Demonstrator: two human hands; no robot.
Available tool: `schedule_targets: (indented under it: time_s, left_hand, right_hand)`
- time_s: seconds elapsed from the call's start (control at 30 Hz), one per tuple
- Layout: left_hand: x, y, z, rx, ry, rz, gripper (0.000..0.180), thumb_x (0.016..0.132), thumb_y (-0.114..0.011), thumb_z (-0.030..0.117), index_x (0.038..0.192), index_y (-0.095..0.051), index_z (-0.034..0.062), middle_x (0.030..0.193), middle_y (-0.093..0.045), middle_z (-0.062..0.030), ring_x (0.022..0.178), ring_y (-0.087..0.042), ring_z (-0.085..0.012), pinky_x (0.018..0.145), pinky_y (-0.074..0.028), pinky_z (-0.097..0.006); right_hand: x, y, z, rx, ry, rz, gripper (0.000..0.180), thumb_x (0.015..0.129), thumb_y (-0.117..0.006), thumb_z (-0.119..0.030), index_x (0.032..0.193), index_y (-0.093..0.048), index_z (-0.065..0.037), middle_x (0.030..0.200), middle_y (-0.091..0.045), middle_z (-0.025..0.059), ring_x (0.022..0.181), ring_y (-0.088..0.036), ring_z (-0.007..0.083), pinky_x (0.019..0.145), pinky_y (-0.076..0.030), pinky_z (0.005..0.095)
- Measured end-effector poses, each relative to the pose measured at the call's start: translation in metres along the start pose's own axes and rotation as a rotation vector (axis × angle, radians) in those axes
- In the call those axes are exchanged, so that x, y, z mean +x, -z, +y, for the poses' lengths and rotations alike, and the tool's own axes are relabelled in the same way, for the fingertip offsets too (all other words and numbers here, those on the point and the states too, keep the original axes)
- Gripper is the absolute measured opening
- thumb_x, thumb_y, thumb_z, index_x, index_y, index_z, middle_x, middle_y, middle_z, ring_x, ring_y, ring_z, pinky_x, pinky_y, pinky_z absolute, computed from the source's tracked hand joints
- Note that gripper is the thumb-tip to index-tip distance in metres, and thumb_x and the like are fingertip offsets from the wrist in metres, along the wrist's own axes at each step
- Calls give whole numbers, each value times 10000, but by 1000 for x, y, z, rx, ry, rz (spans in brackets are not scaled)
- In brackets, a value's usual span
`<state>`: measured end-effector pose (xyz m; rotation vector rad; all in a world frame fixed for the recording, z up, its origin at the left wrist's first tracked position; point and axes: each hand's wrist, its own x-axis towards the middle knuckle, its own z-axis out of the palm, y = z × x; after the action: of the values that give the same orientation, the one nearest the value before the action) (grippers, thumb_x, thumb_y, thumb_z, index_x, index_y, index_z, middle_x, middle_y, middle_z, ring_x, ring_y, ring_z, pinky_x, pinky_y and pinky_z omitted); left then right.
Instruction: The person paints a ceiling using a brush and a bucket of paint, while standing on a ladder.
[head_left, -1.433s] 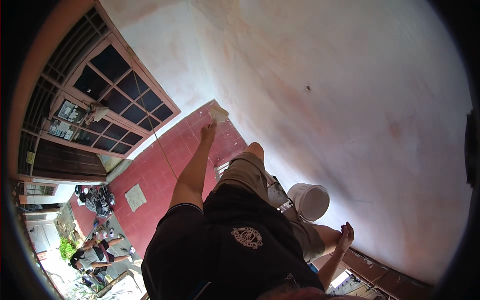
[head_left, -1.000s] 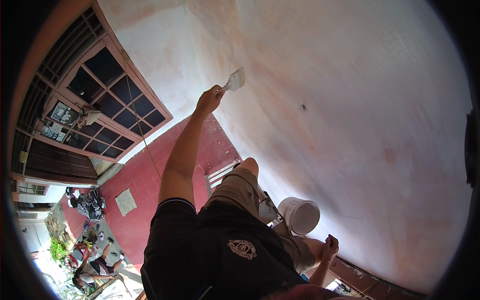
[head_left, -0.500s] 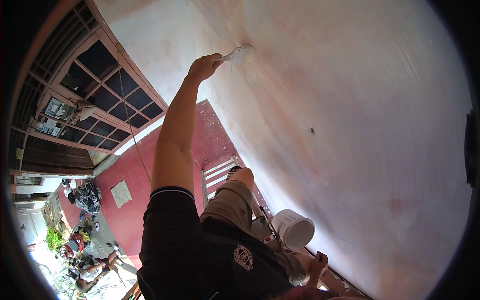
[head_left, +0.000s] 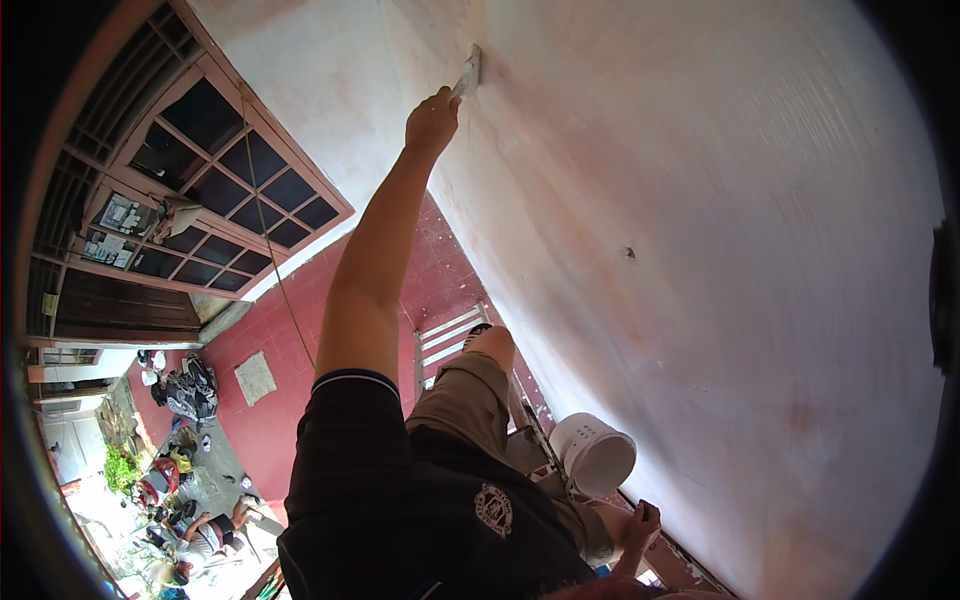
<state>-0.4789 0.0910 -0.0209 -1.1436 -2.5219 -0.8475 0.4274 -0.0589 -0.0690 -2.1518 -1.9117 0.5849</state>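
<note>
My left hand [head_left: 432,118] is raised high on a straight arm and grips the handle of a flat paintbrush [head_left: 467,72]. The bristles press against the pale, pink-streaked wall [head_left: 700,200] near its top. My right hand [head_left: 641,522] is low at the bottom right, against a reddish-brown wooden ledge [head_left: 690,572] at the foot of the wall; its grip is too small to read. A white bucket [head_left: 595,455] sits just left of that hand, beside my bent knee [head_left: 490,345].
A ladder's pale rungs [head_left: 445,335] show below my leg. Far beneath lies a red tiled floor [head_left: 290,350] with a small mat [head_left: 254,377]. A wood-framed window with dark panes [head_left: 215,165] fills the left. People sit in the yard [head_left: 190,530] at the lower left.
My left arm has swept upward along the wall with the paintbrush, from near the red floor's edge to high overhead. The view has tilted with it; the right hand stayed low.
</note>
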Motion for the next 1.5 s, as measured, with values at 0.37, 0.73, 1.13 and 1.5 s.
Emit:
schedule_targets:
  time_s: [0.37, 0.73, 1.13, 1.5]
  left_hand:
    - [-108, 72, 41, -234, -373, -87, 226, 996, -664, 265, 1124, -655, 80, 908, -720, -107, 765, -698, -312, 688, -572, -419]
    - [35, 67, -35, -59, -132, -399, 302, 1037, -594, 387, 1219, -667, 157, 971, -740, -111, 918, -700, -303, 847, -530, -429]
    - [27, 17, -26, 51, 27, -12, 288, 1041, -533, 378, 1069, -611, 103, 918, -743, -141, 858, -717, -368, 762, -570, -498]
    - [-137, 42, 63, -79, -480, 116, 212, 1010, -642, 264, 1057, -601, 62, 770, -643, -87, 653, -668, -264, 550, -544, -394]
  right_hand:
    - [-3, 1, 15, 5, 37, -16, 154, 912, -684, -120, 1006, -761, -24, 942, -756, 140, 830, -726, 279, 784, -576, 401]
    - [-3, -1, 7, -29, 50, -19, 156, 906, -685, -125, 1000, -770, -35, 943, -754, 133, 831, -730, 262, 785, -579, 381]
    - [-3, 1, -3, -47, 21, -25, 160, 911, -690, -124, 1016, -770, -34, 954, -757, 136, 841, -735, 266, 792, -580, 377]
    - [-3, 2, 0, -49, 103, -26, 161, 917, -690, -131, 1017, -765, -29, 956, -756, 135, 848, -736, 264, 793, -582, 378]
